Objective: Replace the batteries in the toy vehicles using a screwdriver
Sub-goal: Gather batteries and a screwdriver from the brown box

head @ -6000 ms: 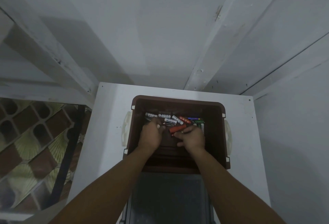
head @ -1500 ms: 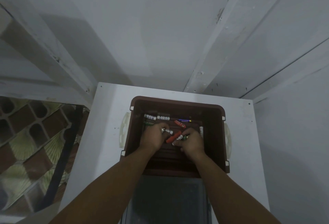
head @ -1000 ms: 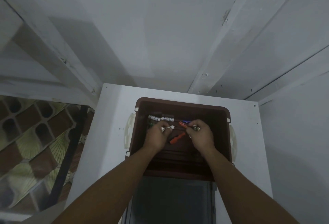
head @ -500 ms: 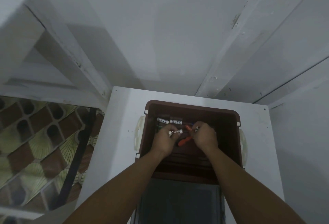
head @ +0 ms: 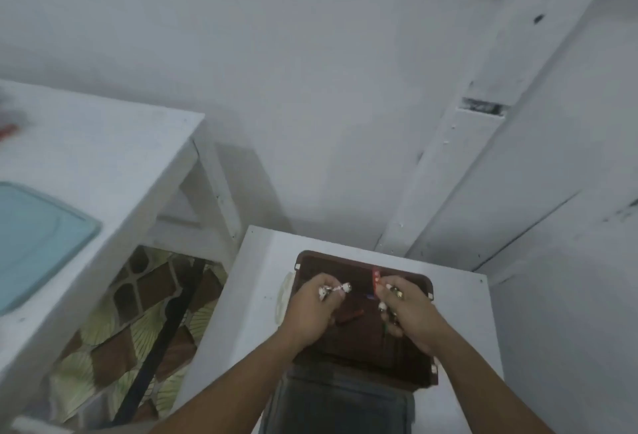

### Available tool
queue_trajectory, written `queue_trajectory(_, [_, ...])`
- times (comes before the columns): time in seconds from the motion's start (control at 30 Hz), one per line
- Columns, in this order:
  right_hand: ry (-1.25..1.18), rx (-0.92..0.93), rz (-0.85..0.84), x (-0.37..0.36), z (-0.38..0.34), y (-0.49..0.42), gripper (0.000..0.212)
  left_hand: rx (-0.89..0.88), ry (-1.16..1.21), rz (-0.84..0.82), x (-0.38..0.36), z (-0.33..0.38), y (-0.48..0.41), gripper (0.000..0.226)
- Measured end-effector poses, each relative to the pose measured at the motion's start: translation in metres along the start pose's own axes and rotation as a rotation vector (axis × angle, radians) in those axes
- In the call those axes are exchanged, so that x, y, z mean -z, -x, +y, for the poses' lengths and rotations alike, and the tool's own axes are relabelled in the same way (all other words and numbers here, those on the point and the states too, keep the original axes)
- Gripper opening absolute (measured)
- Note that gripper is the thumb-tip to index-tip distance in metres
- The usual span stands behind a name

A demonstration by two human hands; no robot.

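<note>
A brown plastic box (head: pixel 419 382) sits on a small white stand (head: pixel 252 295). My left hand (head: pixel 310 312) is raised over the box's left side and grips a few batteries (head: pixel 336 289), whose ends stick out between the fingers. My right hand (head: pixel 405 312) is raised over the right side and grips several batteries (head: pixel 388 295), one of them red. An orange battery (head: pixel 350 317) still lies on the box floor between my hands. No toy vehicle or screwdriver can be made out.
A white table (head: pixel 103 164) stands to the left with a pale blue lid or tray (head: pixel 34 236) on it. A dark grey lid (head: pixel 338 406) lies in front of the box. Patterned floor tiles (head: pixel 131 323) show between the table and the stand. White walls lie behind.
Both hands have closed on batteries and lifted them out of the box. The view has swung left and up, bringing the white table into sight.
</note>
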State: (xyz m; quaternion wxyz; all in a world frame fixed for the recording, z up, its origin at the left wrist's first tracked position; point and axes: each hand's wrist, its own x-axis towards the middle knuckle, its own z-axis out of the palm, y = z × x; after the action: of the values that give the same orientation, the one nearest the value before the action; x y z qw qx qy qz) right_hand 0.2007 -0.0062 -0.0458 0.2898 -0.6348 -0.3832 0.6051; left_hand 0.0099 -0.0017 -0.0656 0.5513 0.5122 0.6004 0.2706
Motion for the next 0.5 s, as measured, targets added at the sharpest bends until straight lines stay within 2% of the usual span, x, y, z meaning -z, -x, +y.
queue_trajectory(0.23, [0.049, 0.165, -0.079, -0.028, -0.124, 0.06, 0.007, -0.1, -0.033, 0.047, 0.071, 0.113, 0.081, 0.011])
queue_trajectory(0.4, [0.162, 0.286, -0.209, -0.084, -0.202, 0.094, 0.007, -0.178, -0.139, 0.145, 0.149, 0.172, 0.134, 0.024])
queue_trajectory(0.5, [0.23, 0.323, -0.285, -0.13, -0.233, 0.11, 0.008, -0.193, -0.158, 0.211, 0.205, 0.188, 0.16, 0.023])
